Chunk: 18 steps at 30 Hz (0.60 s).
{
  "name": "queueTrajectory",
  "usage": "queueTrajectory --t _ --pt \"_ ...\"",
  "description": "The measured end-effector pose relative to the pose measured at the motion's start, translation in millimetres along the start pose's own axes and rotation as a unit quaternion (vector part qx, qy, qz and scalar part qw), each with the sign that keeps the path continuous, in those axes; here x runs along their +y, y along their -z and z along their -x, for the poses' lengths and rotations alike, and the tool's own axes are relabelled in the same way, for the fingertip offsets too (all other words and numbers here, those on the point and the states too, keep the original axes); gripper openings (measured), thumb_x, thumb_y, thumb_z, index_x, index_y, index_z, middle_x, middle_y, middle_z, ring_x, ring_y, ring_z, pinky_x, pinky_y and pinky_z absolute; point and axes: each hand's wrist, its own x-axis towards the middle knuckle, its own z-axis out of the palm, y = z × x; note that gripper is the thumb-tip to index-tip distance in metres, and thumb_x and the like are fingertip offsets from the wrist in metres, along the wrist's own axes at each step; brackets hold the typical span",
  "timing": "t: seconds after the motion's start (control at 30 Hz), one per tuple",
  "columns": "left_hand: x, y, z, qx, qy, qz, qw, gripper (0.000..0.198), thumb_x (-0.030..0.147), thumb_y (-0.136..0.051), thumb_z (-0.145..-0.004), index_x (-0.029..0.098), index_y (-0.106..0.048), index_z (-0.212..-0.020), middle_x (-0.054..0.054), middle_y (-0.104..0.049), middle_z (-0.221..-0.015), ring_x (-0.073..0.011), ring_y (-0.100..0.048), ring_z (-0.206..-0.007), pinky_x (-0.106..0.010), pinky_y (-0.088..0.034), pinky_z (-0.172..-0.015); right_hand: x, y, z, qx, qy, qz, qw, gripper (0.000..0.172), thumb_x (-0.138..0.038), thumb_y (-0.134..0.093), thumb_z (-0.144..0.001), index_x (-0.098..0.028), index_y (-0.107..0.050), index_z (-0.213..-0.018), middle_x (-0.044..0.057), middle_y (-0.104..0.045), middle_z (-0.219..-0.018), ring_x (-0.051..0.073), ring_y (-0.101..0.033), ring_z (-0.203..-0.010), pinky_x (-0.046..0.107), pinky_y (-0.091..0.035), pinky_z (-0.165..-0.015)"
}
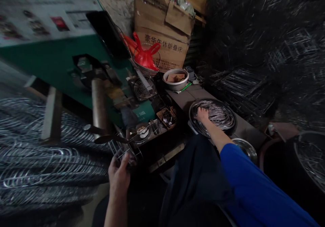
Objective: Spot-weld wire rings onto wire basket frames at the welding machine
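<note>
Hands apart: our left hand (118, 177) grips a wire frame (121, 150) held against the green machine (76, 61). Our right hand (202, 114) rests in the pan (194, 107), fingers down on cut wires (218, 114); whether they pinch any we cannot tell.

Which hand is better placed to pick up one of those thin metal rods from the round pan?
Probably the right hand: it already rests on the rods. The left hand holds a wire frame.
</note>
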Motion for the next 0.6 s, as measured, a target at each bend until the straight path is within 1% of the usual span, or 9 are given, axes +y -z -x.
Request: queueTrajectory --t 0.07,0.13,0.23,0.33,0.43,0.5,0.57,0.6 --pt "-2 0.7 -1 0.001 -0.002 0.002 1.0 0.051 0.038 -0.089 -0.058 0.018 -0.067 -0.1 0.002 -0.067 -0.08 -0.0103 -0.06 -0.062 -0.02 -0.049 -0.055 10 -6 11 0.002 0.037 0.0 0.999 0.059 -0.034 -0.063 -0.087 -0.01 -0.041 -0.136 0.024 -0.055 -0.133 0.034 -0.046 -0.127 0.048 -0.03 -0.108" --pt "-3 1.3 -3 0.001 0.0 0.002 1.0 0.054 0.038 -0.089 -0.057 0.018 -0.066 -0.102 0.002 -0.067 -0.079 -0.0106 -0.06 -0.06 -0.021 -0.049 -0.053 24 -10 29 -0.004 0.079 0.002 0.997 0.053 -0.027 -0.06 -0.087 -0.012 -0.042 -0.135 0.022 -0.054 -0.136 0.033 -0.044 -0.128 0.045 -0.031 -0.107" --pt "-3 1.3 -3 -0.007 0.001 0.005 1.0 0.054 0.037 -0.089 -0.057 0.017 -0.066 -0.102 0.001 -0.067 -0.079 -0.0104 -0.059 -0.058 -0.021 -0.049 -0.051 45 -15 58 -0.028 0.139 0.005 0.99 0.047 -0.025 -0.063 -0.085 -0.015 -0.048 -0.128 0.018 -0.056 -0.133 0.03 -0.046 -0.127 0.043 -0.031 -0.108" --pt "0 0.2 -2 -0.025 -0.003 0.011 1.0 0.054 0.035 -0.089 -0.058 0.017 -0.066 -0.103 0.001 -0.066 -0.076 -0.0101 -0.059 -0.058 -0.02 -0.048 -0.05 52 -16 76 -0.043 0.167 0.006 0.985 0.046 -0.027 -0.069 -0.082 -0.016 -0.051 -0.124 0.015 -0.057 -0.131 0.029 -0.046 -0.126 0.042 -0.03 -0.11" --pt "1 -0.5 -2 -0.027 -0.003 0.015 1.0 0.055 0.035 -0.089 -0.057 0.017 -0.066 -0.103 0.001 -0.065 -0.073 -0.0101 -0.059 -0.057 -0.019 -0.047 -0.049 46 -10 77 -0.033 0.144 -0.001 0.989 0.052 -0.038 -0.069 -0.083 -0.016 -0.052 -0.128 0.017 -0.051 -0.138 0.031 -0.043 -0.13 0.047 -0.03 -0.111" --pt "2 -0.3 -1 -0.022 -0.002 0.014 1.0 0.053 0.035 -0.09 -0.057 0.016 -0.067 -0.101 0.002 -0.065 -0.073 -0.0099 -0.059 -0.057 -0.019 -0.048 -0.05 40 -3 73 -0.021 0.107 -0.008 0.994 0.044 -0.042 -0.061 -0.089 -0.017 -0.057 -0.125 0.017 -0.05 -0.14 0.033 -0.041 -0.131 0.05 -0.033 -0.109" --pt "1 -0.1 -1 -0.019 -0.002 0.013 1.0 0.051 0.036 -0.09 -0.056 0.016 -0.067 -0.098 0.002 -0.065 -0.074 -0.0095 -0.058 -0.056 -0.02 -0.049 -0.051 37 4 69 -0.011 0.065 -0.017 0.998 0.034 -0.039 -0.05 -0.096 -0.018 -0.062 -0.119 0.018 -0.054 -0.136 0.034 -0.044 -0.13 0.05 -0.037 -0.105" --pt "2 -0.1 -1 -0.016 -0.003 0.013 1.0 0.051 0.036 -0.09 -0.056 0.016 -0.067 -0.096 0.002 -0.065 -0.074 -0.0094 -0.058 -0.056 -0.02 -0.049 -0.051 36 8 69 -0.007 0.046 -0.022 0.999 0.032 -0.036 -0.046 -0.097 -0.018 -0.064 -0.117 0.018 -0.057 -0.133 0.033 -0.047 -0.128 0.048 -0.039 -0.103"
